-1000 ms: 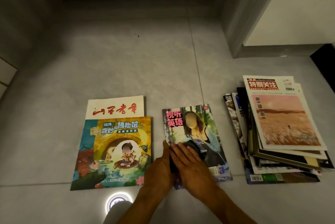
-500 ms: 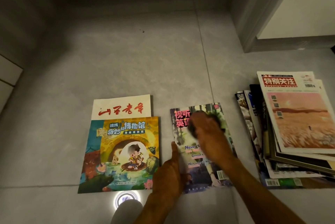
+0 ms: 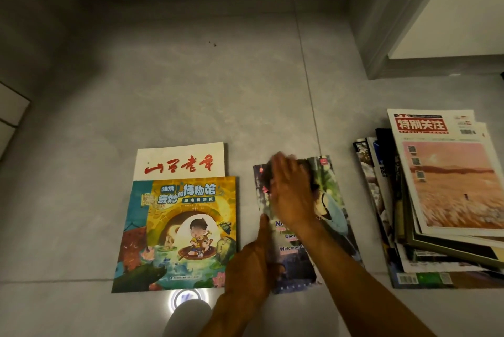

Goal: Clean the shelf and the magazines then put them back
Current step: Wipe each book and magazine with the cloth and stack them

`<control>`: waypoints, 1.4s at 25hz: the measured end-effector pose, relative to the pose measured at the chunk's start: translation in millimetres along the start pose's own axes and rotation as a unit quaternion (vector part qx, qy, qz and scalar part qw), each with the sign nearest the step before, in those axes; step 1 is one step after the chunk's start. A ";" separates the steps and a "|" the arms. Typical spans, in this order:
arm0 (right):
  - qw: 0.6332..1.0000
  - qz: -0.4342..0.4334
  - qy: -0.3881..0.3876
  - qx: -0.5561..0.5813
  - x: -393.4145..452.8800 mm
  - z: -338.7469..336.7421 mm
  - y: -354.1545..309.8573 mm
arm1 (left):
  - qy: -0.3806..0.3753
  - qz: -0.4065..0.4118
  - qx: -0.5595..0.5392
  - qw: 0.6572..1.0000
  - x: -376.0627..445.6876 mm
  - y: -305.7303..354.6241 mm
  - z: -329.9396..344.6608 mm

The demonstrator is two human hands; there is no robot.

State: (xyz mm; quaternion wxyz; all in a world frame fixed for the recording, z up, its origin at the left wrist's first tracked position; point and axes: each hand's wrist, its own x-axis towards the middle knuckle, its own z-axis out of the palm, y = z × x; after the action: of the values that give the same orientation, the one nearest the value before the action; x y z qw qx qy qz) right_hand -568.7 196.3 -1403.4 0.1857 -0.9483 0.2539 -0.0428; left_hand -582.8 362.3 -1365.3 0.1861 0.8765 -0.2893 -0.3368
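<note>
Lying flat on grey floor tile [image 3: 191,85]: middle magazine [image 3: 331,208], cover up, between cartoon-cover magazine [image 3: 180,230] on the left and tall stack of magazines [image 3: 441,200] on the right, apart from both.

Right hand [image 3: 293,194] pressing down on upper part of middle magazine, fingers straight and blurred; dark cloth [image 3: 268,177] showing under the fingers at the cover's top left. Cannot tell whether cloth is pinched or only pressed flat.

Left hand [image 3: 252,268] resting on lower left edge of same magazine, one finger stretched up along the left margin, nothing gripped.

Cartoon-cover magazine overlapping white magazine with red script [image 3: 180,162], only the top strip of the latter showing.

Round light reflection [image 3: 188,300] glowing on tile just below cartoon cover.
</note>
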 end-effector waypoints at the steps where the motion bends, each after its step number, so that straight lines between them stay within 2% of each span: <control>1: 0.996 -0.089 -0.028 -0.006 -7.5 -0.3 1.0 | -0.017 -0.023 -0.025 0.999 0.2 2.2 -0.2; 2: 0.980 -0.191 -0.057 -0.025 -14.4 2.3 3.9 | -0.028 -0.041 -0.040 0.998 -1.1 2.3 0.9; 3: 0.962 -0.255 -0.082 -0.044 -10.9 0.3 8.9 | -0.035 -0.056 -0.058 0.996 0.5 4.0 -0.1; 4: 0.965 -0.247 -0.068 -0.058 -1.5 -2.9 12.8 | -0.031 -0.067 -0.068 0.995 1.7 5.8 -1.6; 5: 0.980 -0.191 -0.023 -0.050 4.9 -1.3 16.5 | -0.029 -0.073 -0.077 0.994 2.6 7.4 -4.0; 6: 0.993 -0.116 0.000 -0.037 5.5 0.0 15.3 | -0.027 -0.081 -0.079 0.993 1.7 9.9 -8.9; 7: 0.997 -0.080 0.011 -0.022 -1.1 3.8 8.4 | -0.021 -0.078 -0.077 0.994 2.2 9.6 -9.2; 8: 0.995 -0.096 -0.009 -0.014 -16.2 8.7 0.5 | -0.018 -0.072 -0.072 0.995 1.9 9.9 -9.1; 11: 0.972 -0.229 -0.049 0.028 -82.1 15.0 4.1 | -0.003 -0.020 -0.033 0.999 -0.5 8.1 -8.5; 15: 0.971 -0.202 -0.078 0.101 -142.5 7.2 31.1 | -0.025 0.018 -0.007 1.000 2.6 3.2 -12.8; 18: 0.960 -0.260 -0.077 0.075 -114.2 5.2 40.0 | -0.063 0.025 0.000 0.998 8.8 -1.2 -13.9; 22: 0.978 -0.188 -0.042 0.085 -79.1 -4.4 32.7 | -0.019 0.017 -0.044 0.999 11.9 -2.2 -18.4; 24: 0.976 -0.208 -0.042 0.046 -111.8 4.1 30.9 | -0.010 0.014 -0.042 0.999 10.4 -3.4 -16.2; 28: 0.929 -0.360 -0.013 -0.077 -171.3 18.7 52.6 | 0.016 0.010 -0.049 0.999 7.2 -6.8 -7.7; 29: 0.930 -0.359 -0.025 -0.074 -169.0 16.7 55.2 | 0.023 0.010 -0.057 0.998 7.3 -7.3 -5.9; 31: 0.953 -0.292 -0.083 -0.021 -146.0 2.8 49.7 | 0.029 -0.001 -0.064 0.998 7.8 -7.6 -3.8; 33: 0.972 -0.213 -0.089 0.040 -109.2 -9.1 40.6 | 0.039 -0.008 -0.084 0.996 10.1 -8.6 -1.9; 35: 0.978 -0.184 -0.077 0.068 -53.4 -13.0 37.8 | 0.039 -0.007 -0.100 0.994 9.1 -6.4 -6.5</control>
State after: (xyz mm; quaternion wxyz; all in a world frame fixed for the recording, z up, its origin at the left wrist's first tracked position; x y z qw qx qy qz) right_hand -634.9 188.2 -1404.8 0.2577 -0.9644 0.0564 -0.0205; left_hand -570.3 362.3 -1368.5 0.2815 0.8681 -0.2407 -0.3305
